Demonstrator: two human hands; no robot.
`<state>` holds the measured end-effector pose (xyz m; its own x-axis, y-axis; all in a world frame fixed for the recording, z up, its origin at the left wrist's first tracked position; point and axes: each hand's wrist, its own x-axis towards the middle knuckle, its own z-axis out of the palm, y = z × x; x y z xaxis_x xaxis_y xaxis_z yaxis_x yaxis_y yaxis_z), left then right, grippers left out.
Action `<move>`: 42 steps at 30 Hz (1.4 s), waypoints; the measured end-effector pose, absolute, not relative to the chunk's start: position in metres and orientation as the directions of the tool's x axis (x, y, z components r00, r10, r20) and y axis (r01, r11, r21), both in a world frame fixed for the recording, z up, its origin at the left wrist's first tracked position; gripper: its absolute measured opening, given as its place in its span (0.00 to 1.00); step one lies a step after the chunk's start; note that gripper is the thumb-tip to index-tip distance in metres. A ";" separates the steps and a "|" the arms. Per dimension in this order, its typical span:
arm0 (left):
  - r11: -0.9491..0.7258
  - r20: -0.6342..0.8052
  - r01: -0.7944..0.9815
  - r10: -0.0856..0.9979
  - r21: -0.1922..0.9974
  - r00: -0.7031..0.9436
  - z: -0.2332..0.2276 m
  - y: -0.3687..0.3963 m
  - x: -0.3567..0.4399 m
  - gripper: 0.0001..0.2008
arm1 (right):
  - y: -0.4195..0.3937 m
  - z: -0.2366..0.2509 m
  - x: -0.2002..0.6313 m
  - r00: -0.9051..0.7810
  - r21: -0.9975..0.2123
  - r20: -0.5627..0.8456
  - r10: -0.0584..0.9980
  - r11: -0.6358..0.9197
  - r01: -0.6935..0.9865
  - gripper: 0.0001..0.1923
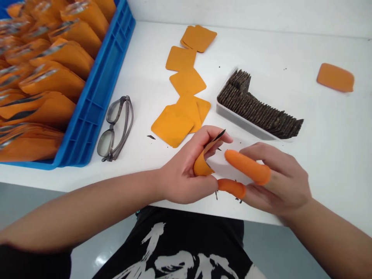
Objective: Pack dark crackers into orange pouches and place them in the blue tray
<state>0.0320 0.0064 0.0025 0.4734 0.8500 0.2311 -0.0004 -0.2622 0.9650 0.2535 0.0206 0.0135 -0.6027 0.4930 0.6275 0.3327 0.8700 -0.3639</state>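
Stretching under everything is the white counter [305, 128], which is carrying all the things and is lying beneath both hands. Sitting well off to the left of the grip is a blue crate [95, 100], which is packed with orange pouches [55, 81] leaning in rows. Lying just beyond the grip and a little to its right is a clear tray [232, 116] that is holding a long row of dark square wafers [261, 112] standing on edge. Trailing away beyond the grip is a loose line of flat orange squares [186, 81], the nearest of them lying just past the left fingertips, and one more orange piece [335, 77] is resting far off to the right. A pair of grey glasses [116, 128] is lying folded between the crate and the grip.

The left hand [183, 174] is curling around a small orange pouch [202, 162], pinching it between thumb and fingers so that it is bending open, and a thin dark edge is showing at its top by the fingertips. The right hand [276, 182] is hovering just right of that grip, its fingers loosely spread and holding nothing; its forefinger and thumb are wearing orange rubber finger covers [247, 166], and the thumb cover is touching the left thumb just below the pouch. Tiny dark crumbs are scattered on the counter around the grip.
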 end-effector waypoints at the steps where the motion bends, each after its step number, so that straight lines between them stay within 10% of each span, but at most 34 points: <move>1: -0.243 0.208 0.012 0.852 0.970 0.480 0.002 0.006 0.032 0.29 | 0.021 0.013 0.253 -0.596 -0.365 0.642 0.484 0.875 0.317 0.11; 7: -0.410 0.364 0.001 0.811 0.912 0.458 -0.002 0.002 0.036 0.36 | 0.020 0.012 0.249 -0.579 -0.365 0.665 0.471 0.882 0.299 0.24; 25: -0.309 0.289 -0.027 0.853 0.951 0.434 0.001 0.007 0.037 0.24 | 0.018 0.012 0.248 -0.593 -0.197 0.712 0.377 0.917 0.347 0.18; 31: -0.391 0.255 0.293 0.877 0.873 0.408 -0.003 0.006 0.037 0.28 | 0.015 0.006 0.247 -0.612 -0.307 0.603 0.512 0.857 0.414 0.18; 42: -0.322 0.221 0.086 0.796 0.943 0.563 -0.010 0.013 0.034 0.33 | 0.018 0.021 0.242 -0.699 -0.411 0.434 0.569 0.815 0.408 0.20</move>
